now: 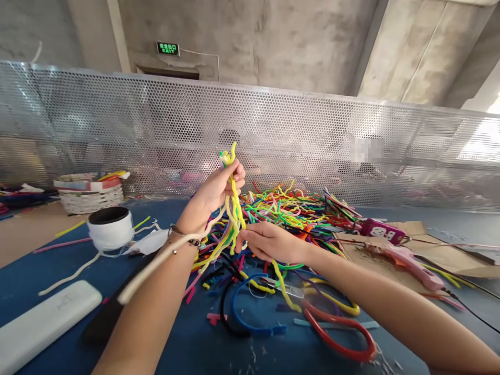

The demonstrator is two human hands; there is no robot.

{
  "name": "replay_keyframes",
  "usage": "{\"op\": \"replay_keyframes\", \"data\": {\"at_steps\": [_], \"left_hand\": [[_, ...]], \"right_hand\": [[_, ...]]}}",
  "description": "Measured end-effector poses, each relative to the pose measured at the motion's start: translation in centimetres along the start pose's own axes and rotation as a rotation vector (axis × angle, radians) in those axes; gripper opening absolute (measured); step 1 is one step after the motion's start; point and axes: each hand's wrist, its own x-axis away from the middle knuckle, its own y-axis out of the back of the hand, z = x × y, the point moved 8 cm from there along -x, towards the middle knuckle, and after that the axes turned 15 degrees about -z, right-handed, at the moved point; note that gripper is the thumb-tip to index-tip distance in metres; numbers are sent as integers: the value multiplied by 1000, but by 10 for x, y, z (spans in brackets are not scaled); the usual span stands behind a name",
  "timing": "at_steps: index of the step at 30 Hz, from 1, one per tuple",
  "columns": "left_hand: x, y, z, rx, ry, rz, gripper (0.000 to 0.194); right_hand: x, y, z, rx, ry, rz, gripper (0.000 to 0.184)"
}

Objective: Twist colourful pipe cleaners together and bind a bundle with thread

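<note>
Raised above the blue table, my left hand [222,188] is closed around a bunch of fuzzy pipe cleaners [236,200], mostly yellow and cream, with a little green and pink at the top. Their lower ends dangle, and one cream strand lies across my left forearm. Lower and to the right, my right hand [269,240] pinches a yellow pipe cleaner [283,286] whose tail hangs below the palm. Behind both hands spreads a big tangled heap of multicoloured pipe cleaners [289,208].
Red-handled scissors [339,333] and a blue headband [238,312] lie in front. At right, a pink glue gun [410,265] rests on cardboard [449,255]. A white-wrapped roll [110,229], a white power bank [50,323] and a woven basket [88,195] stand left. A perforated metal screen [273,135] runs behind.
</note>
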Motion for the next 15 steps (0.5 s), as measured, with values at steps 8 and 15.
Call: {"op": "replay_keyframes", "data": {"at_steps": [8, 15], "left_hand": [[-3, -3, -4, -45, -151, -52, 37], [-1, 0, -12, -204, -336, -168, 31]], "right_hand": [[-3, 63, 17, 58, 172, -686, 20], [-30, 36, 11, -434, 11, -490, 41]]}}
